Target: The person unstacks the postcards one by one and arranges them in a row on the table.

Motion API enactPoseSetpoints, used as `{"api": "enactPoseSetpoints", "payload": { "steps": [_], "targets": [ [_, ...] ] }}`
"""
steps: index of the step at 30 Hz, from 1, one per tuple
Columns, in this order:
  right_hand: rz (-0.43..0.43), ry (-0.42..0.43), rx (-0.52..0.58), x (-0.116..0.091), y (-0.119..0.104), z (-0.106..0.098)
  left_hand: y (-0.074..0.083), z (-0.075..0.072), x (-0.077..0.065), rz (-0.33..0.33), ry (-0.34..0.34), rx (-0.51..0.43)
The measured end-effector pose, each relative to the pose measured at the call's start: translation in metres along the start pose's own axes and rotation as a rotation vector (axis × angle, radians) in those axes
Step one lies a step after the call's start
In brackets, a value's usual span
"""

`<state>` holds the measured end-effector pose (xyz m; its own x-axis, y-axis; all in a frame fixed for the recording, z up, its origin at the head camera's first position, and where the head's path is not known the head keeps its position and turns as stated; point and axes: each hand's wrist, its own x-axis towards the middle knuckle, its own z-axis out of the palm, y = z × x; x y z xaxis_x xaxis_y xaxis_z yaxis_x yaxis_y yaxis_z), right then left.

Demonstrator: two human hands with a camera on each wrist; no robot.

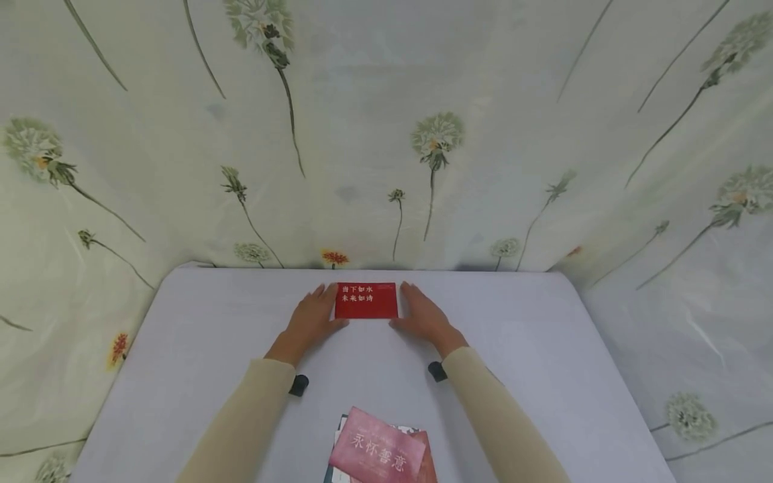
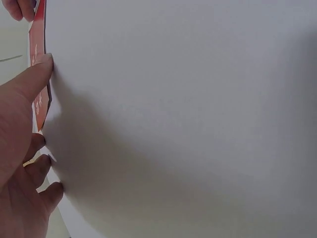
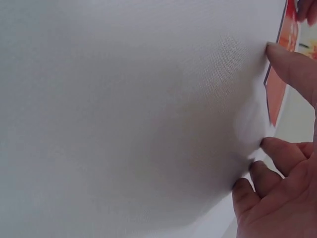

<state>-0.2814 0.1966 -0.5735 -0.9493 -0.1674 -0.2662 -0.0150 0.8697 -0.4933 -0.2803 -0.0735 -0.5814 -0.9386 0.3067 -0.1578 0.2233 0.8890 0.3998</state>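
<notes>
A red card (image 1: 366, 300) with white Chinese characters lies flat near the far edge of the white table. My left hand (image 1: 311, 318) is at its left end, fingers along the side and thumb by the near left corner. At the opposite end my right hand (image 1: 425, 318) mirrors this, thumb close to the near right corner. In the left wrist view the thumb (image 2: 37, 74) reaches the near edge of the card (image 2: 41, 96). Whether the right fingertips touch the card (image 3: 276, 96) is hard to tell in the right wrist view.
A pink card (image 1: 377, 448) with white characters lies on top of other cards (image 1: 430, 463) at the table's near side, between my forearms. Behind the table (image 1: 199, 315) hangs a pale curtain (image 1: 356, 134) printed with dandelions, which also runs along both sides.
</notes>
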Motion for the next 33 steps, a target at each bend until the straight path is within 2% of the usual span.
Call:
{"api": "enactPoseSetpoints", "payload": {
  "steps": [9,18,25,33],
  "targets": [
    [0.0,-0.018,-0.022,-0.009,0.006,-0.004,-0.007,0.001,-0.005,0.044,0.021,0.002],
    [-0.084,-0.012,-0.068,-0.027,0.008,-0.009,0.004,-0.007,-0.021,0.093,0.042,-0.002],
    [-0.135,-0.004,-0.094,-0.057,0.005,-0.011,0.016,-0.006,-0.046,0.138,-0.002,-0.003],
    [-0.186,0.007,-0.14,-0.094,0.008,-0.003,0.027,-0.003,-0.079,0.244,-0.036,0.01]
  ]
}}
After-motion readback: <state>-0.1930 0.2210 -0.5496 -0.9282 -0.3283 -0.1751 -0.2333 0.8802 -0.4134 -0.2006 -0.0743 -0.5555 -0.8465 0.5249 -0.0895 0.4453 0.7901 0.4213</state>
